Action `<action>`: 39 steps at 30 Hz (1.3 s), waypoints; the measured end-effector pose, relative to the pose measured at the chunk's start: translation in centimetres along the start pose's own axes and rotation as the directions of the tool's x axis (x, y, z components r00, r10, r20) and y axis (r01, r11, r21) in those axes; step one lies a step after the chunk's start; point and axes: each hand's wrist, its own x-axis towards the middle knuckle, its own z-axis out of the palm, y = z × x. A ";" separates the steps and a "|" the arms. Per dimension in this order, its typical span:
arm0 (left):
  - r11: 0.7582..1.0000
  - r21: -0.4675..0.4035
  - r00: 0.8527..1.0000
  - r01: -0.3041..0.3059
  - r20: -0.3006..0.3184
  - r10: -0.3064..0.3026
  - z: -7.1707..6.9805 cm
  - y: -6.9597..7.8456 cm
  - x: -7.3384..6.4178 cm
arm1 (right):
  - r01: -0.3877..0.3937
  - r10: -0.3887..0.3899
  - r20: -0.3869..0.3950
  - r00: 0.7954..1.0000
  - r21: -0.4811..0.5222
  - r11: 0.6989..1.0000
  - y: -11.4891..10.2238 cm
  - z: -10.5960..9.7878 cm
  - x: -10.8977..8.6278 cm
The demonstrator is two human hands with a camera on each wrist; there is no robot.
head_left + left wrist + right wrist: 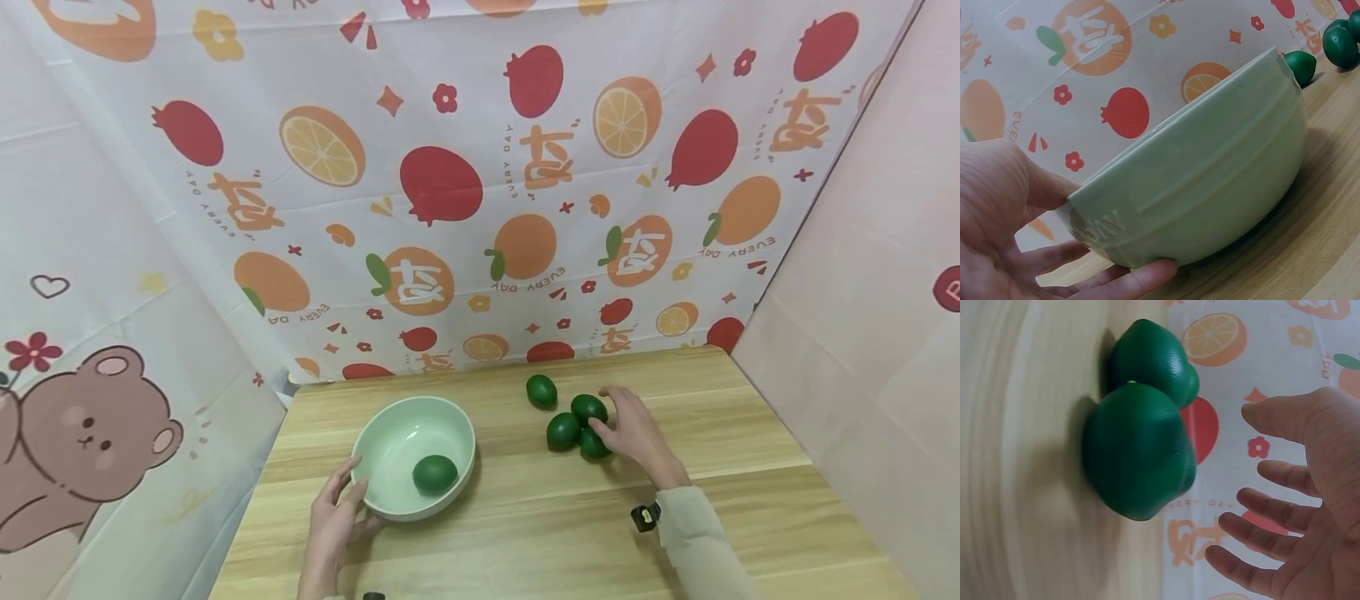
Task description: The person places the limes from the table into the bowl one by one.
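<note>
Bowl at L hand: pale mint grn, tone-on-tone raised lettering. Inner fruit, R of L hand: dk grn. Fruit cluster by R hand: same dk grn; lone fruit beyond, ditto. Tabletop under both: lt yellow-tan w/ brownish wood-grain streaks. Back cloth, beyond hands: white w/ red pomegranates, orange citrus, red/yellow flowers, orange lettering. L cloth, L of L hand: off-white, brown bear, red flower. Sleeve behind R hand: pale grey-beige; wrist gadget: blk w/ yellow bit.
</note>
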 end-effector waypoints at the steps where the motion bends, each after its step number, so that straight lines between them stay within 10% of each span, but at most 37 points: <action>1: 1.000 -0.002 1.000 -0.001 0.002 0.001 0.1 0.0 0.0 | -0.006 0.006 0.002 1.000 -0.003 1.000 0.1 0.1 -0.1; 39: 1.000 -0.016 1.000 -0.010 0.004 0.010 -0.2 0.0 0.0 | -0.102 0.101 0.029 0.994 0.047 0.994 0.9 3.4 -2.2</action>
